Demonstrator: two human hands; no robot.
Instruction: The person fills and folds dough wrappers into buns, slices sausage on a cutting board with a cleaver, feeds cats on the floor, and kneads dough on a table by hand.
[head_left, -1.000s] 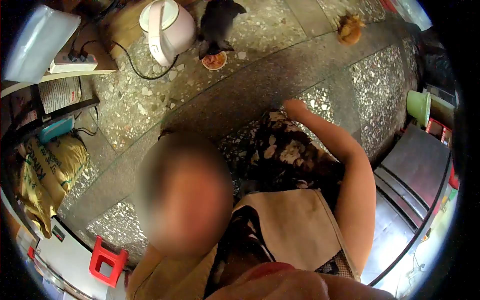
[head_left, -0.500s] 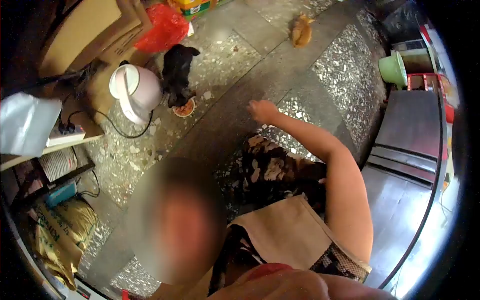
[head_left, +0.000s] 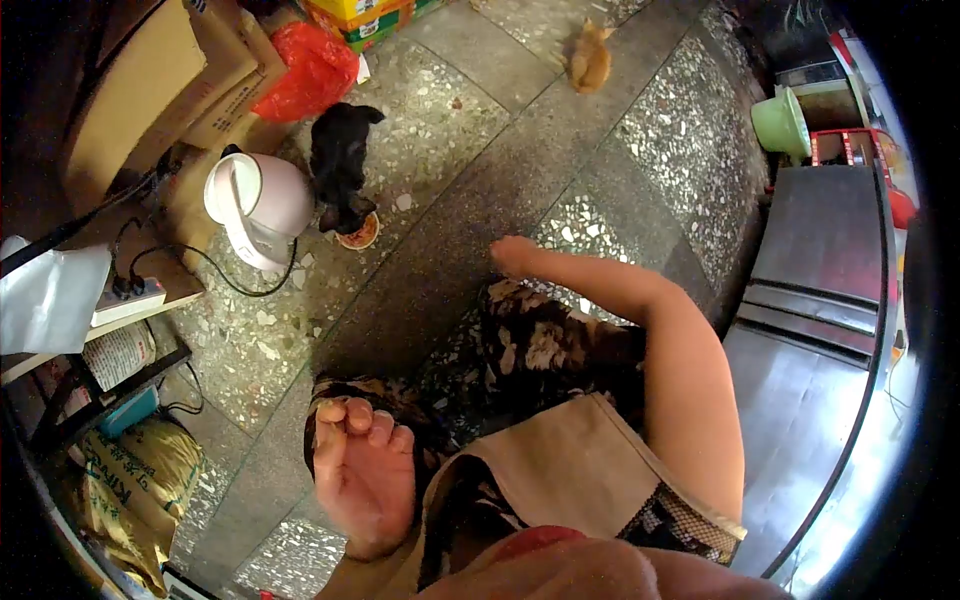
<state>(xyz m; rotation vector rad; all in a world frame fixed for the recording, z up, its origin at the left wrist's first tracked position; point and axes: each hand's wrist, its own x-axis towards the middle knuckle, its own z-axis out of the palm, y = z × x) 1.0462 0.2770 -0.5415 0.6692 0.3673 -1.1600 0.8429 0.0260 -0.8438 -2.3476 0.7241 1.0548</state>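
Note:
My left hand is raised at the lower left, palm towards me, its fingers loosely curled and nothing visible in the palm. The thumb lies close to the index finger. My right hand hangs beyond my patterned trouser leg, over the floor. Its fingers are mostly hidden, and no held object shows. Ahead and to the left of it, a black kitten has its head down at a small round bowl of orange-pink food. An orange kitten sits farther off, apart from both hands.
A pale pink kettle stands left of the black kitten, near a dark cord. Cardboard and a red plastic bag lie behind. Left is a shelf with a golden bag below; right, a metal surface and green tub.
My left hand is now visible where a blurred patch was. My right hand sits slightly lower in view. The black kitten remains at the bowl; the view has shifted a little.

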